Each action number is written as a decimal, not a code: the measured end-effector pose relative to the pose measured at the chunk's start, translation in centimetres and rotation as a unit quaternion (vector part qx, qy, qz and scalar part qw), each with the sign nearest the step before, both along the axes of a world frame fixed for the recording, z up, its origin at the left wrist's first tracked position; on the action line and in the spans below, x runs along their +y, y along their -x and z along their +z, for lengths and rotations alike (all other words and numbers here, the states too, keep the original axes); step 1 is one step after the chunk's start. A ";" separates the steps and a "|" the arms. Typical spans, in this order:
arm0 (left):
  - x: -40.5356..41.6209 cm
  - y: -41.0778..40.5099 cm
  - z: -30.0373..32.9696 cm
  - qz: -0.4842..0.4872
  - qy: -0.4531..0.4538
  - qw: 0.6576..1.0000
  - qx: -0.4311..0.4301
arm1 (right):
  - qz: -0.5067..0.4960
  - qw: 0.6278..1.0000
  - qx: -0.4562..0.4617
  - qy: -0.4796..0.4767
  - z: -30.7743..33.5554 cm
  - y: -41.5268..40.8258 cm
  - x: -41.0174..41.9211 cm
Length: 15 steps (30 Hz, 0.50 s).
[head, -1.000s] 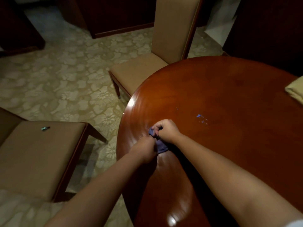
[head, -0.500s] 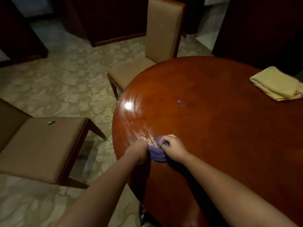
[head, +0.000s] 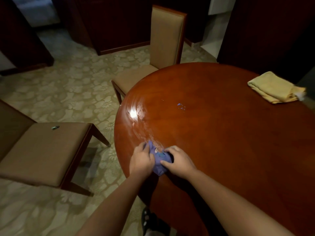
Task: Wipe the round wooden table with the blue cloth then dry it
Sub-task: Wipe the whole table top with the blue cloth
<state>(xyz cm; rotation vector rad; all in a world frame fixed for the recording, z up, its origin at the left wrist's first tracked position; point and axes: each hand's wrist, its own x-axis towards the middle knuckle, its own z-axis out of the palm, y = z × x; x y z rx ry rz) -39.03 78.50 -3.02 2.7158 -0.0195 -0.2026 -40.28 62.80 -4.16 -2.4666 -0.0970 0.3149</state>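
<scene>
Bunching the blue cloth (head: 159, 161) between both hands, the person works at the near left edge of the round wooden table (head: 221, 142), and the grip looks chosen for pressure: the left hand (head: 140, 161) curls its fingers over the cloth's left side while the right hand (head: 179, 161) clamps thumb and fingers on its right side, so the wad sits pinned flat to the wood between them. A wet, streaky sheen runs from the cloth up toward the bright glare near the rim, which suggests this side is being wiped and the rest of the top is not yet reached. Small blue flecks (head: 181, 106) lie further in, apart from the cloth. A folded yellow towel (head: 274, 87) waits at the far right edge, well away from the damp patch, probably kept dry there for the second step. Two tan chairs stand off the table, one at its far side (head: 167, 36) and one to the left (head: 42, 150), leaving room to reach the edge
</scene>
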 end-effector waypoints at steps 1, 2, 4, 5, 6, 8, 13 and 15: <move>0.0 0.2 0.0 0.005 -0.008 1.000 -0.025 | -0.001 1.000 -0.003 0.023 0.2 -0.1 -0.1; 0.0 0.4 -0.1 0.007 -0.015 0.999 -0.041 | -0.005 0.999 -0.002 0.043 0.3 -0.2 -0.3; -0.1 0.4 -0.1 0.002 -0.029 0.999 -0.030 | -0.013 0.998 0.006 0.053 0.5 -0.1 -0.5; -0.2 0.3 -0.1 0.010 -0.025 0.999 -0.018 | -0.012 0.999 0.013 0.042 0.5 0.0 -0.7; -0.2 0.2 -0.2 0.031 -0.011 0.999 -0.006 | -0.010 0.999 0.023 0.029 0.5 0.2 -1.0; -0.4 -0.2 -0.1 0.088 0.036 0.995 0.004 | -0.016 0.999 0.034 0.007 0.5 0.8 -1.3; -1.7 0.5 -0.5 0.089 0.093 0.992 -0.012 | -0.111 0.992 0.043 -0.042 -0.5 2.5 0.2; -1.9 0.8 -0.9 0.051 0.099 0.994 -0.006 | -0.115 0.989 0.048 -0.074 -0.9 2.6 1.0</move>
